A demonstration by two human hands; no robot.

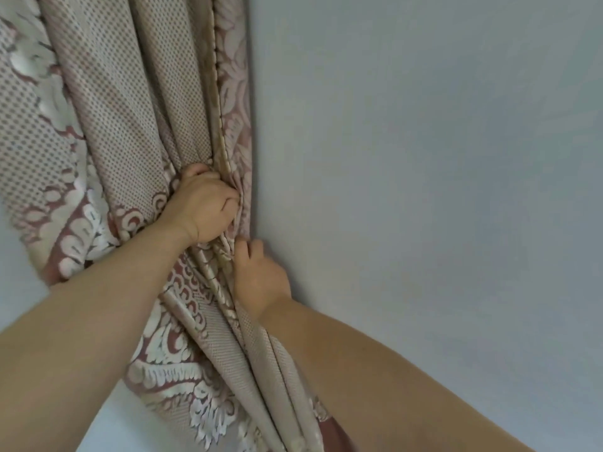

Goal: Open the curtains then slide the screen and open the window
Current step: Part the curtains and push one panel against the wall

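curtain [137, 102] bunching against the wall [424, 158], folds running top to bottom | left hand [202, 207] clenching the gathered folds; I am seeing it higher | right hand [259, 277] just below, fingers curling onto the hem edge; grip unclear | window, screen not showing

Home: patterned curtain [137, 102], painted wall [424, 158]

Both bare forearms reach up and forward. The left hand [204, 207] is fisted tight, knuckles rightward; just below it, the right hand [259, 277] has its fingers curled inward.
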